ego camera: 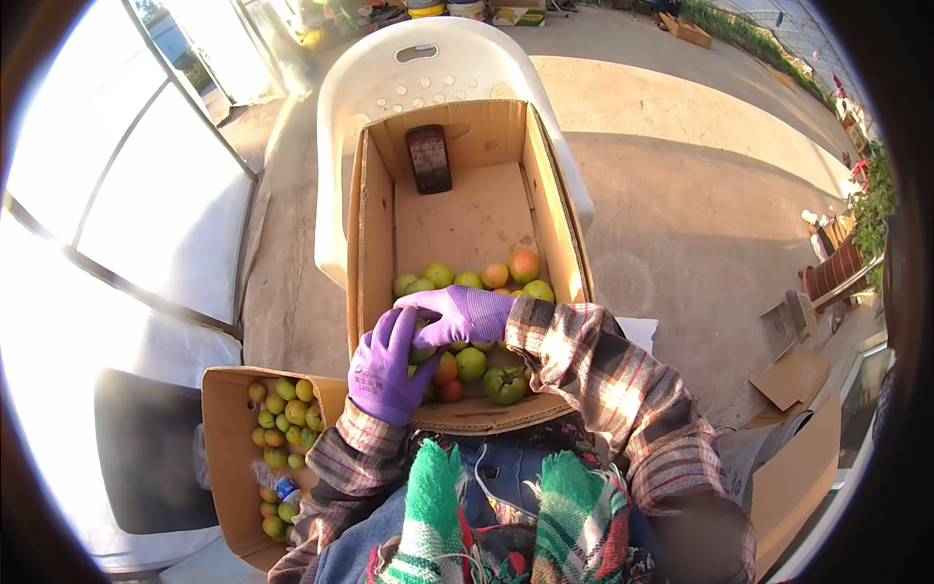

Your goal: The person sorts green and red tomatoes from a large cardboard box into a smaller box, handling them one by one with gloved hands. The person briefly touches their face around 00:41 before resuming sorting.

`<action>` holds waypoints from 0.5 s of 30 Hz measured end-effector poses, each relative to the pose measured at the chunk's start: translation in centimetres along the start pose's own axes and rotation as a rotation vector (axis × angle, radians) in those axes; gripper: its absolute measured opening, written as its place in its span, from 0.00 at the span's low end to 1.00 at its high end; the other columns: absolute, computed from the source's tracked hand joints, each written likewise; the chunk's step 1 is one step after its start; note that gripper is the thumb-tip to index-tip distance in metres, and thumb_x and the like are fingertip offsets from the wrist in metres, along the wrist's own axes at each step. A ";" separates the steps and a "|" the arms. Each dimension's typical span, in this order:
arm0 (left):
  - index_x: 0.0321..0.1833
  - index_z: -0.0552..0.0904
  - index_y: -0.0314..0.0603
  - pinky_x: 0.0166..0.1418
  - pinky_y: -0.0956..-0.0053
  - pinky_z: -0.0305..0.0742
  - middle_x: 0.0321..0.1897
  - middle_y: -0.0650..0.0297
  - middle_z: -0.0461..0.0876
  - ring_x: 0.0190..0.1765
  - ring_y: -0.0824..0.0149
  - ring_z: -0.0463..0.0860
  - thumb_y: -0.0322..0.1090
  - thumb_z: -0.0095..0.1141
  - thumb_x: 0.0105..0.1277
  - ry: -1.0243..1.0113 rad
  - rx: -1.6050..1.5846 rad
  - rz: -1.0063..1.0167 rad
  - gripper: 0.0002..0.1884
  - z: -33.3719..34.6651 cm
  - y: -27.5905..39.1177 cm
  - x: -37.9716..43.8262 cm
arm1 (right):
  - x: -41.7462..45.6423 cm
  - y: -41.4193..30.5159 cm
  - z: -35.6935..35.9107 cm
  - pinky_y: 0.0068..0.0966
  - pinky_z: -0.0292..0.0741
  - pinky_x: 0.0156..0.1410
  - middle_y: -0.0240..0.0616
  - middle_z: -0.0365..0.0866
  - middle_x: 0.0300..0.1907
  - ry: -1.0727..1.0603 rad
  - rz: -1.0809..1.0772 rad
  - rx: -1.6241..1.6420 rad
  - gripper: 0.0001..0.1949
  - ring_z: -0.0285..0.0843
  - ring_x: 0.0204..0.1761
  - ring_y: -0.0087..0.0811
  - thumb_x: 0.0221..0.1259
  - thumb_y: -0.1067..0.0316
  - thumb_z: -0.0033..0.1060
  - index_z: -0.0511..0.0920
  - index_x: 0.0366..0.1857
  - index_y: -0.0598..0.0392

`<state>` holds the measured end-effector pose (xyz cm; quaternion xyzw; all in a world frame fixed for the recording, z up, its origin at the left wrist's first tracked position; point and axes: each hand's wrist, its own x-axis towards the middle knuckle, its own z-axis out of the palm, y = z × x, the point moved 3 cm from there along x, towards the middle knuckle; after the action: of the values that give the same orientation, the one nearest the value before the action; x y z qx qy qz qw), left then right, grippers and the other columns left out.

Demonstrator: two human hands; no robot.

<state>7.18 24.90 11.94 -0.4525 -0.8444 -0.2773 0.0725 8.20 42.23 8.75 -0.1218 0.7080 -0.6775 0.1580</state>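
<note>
My left hand (pixel 387 369) and my right hand (pixel 460 315), both in purple gloves, meet over the near left part of a cardboard box (pixel 467 416). Between them they cup a green tomato (pixel 421 355), mostly hidden by the fingers. Around and under my hands lie loose tomatoes, among them a large green tomato (pixel 505 385), a red tomato (pixel 450 390) and an orange-green tomato (pixel 523 265). At the box's far end, a dark phone-like device (pixel 429 159) leans against the wall.
A white plastic chair (pixel 438 55) carries the box. Lower left, a second cardboard box (pixel 226 452) holds several tomatoes and a plastic bottle (pixel 287 489). Beside it is a dark panel (pixel 149 452). Cardboard sheets (pixel 795 482) stand at the right, on the concrete floor (pixel 671 241).
</note>
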 end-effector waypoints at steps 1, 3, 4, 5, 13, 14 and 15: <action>0.68 0.77 0.41 0.62 0.54 0.79 0.59 0.51 0.83 0.59 0.46 0.83 0.42 0.76 0.61 0.016 -0.019 0.016 0.34 -0.1 0.2 0.3 | -0.4 -0.9 0.0 0.32 0.73 0.75 0.44 0.82 0.66 -0.006 0.020 0.036 0.32 0.77 0.69 0.35 0.68 0.59 0.69 0.72 0.74 0.59; 0.69 0.77 0.40 0.62 0.53 0.79 0.59 0.50 0.83 0.60 0.45 0.83 0.41 0.76 0.61 0.011 -0.086 0.002 0.34 -0.2 0.4 0.4 | 0.2 -0.2 -0.2 0.27 0.77 0.67 0.40 0.86 0.58 -0.020 -0.038 0.055 0.25 0.80 0.61 0.29 0.72 0.58 0.68 0.78 0.68 0.59; 0.69 0.77 0.39 0.63 0.53 0.79 0.59 0.49 0.83 0.60 0.45 0.83 0.41 0.76 0.61 -0.009 -0.134 -0.027 0.34 -0.3 0.4 0.4 | -0.2 -0.4 -0.6 0.28 0.79 0.64 0.41 0.86 0.57 -0.012 0.006 0.044 0.24 0.82 0.60 0.30 0.74 0.57 0.66 0.79 0.67 0.59; 0.69 0.77 0.39 0.63 0.53 0.79 0.59 0.48 0.83 0.60 0.44 0.83 0.41 0.76 0.61 -0.030 -0.182 -0.057 0.34 -0.4 0.3 0.3 | -0.7 -0.7 -1.2 0.28 0.81 0.62 0.42 0.87 0.57 -0.005 0.050 0.032 0.23 0.84 0.58 0.30 0.76 0.56 0.63 0.80 0.65 0.60; 0.70 0.76 0.36 0.66 0.52 0.77 0.61 0.47 0.81 0.60 0.43 0.82 0.42 0.74 0.58 -0.023 -0.087 0.036 0.37 0.4 -0.7 -0.4 | 0.2 3.5 -5.1 0.45 0.82 0.61 0.48 0.89 0.53 0.500 0.493 -0.985 0.21 0.88 0.54 0.51 0.70 0.58 0.63 0.78 0.62 0.56; 0.71 0.75 0.36 0.67 0.52 0.77 0.62 0.47 0.81 0.62 0.43 0.81 0.41 0.75 0.58 -0.039 -0.081 0.022 0.38 0.4 -0.7 -0.5 | 0.5 4.3 -5.4 0.46 0.81 0.62 0.47 0.87 0.56 0.503 0.583 -1.073 0.21 0.86 0.57 0.50 0.70 0.59 0.63 0.78 0.63 0.55; 0.71 0.74 0.36 0.68 0.53 0.76 0.63 0.47 0.80 0.63 0.43 0.81 0.41 0.76 0.58 -0.059 -0.075 0.013 0.39 0.4 -0.6 -0.5 | 0.8 5.0 -5.7 0.47 0.80 0.63 0.46 0.86 0.59 0.511 0.676 -1.157 0.22 0.84 0.61 0.49 0.70 0.59 0.62 0.77 0.65 0.53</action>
<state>7.03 24.51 11.18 -0.4682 -0.8323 -0.2949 0.0326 5.44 47.45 3.92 0.2022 0.9675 -0.1151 0.0987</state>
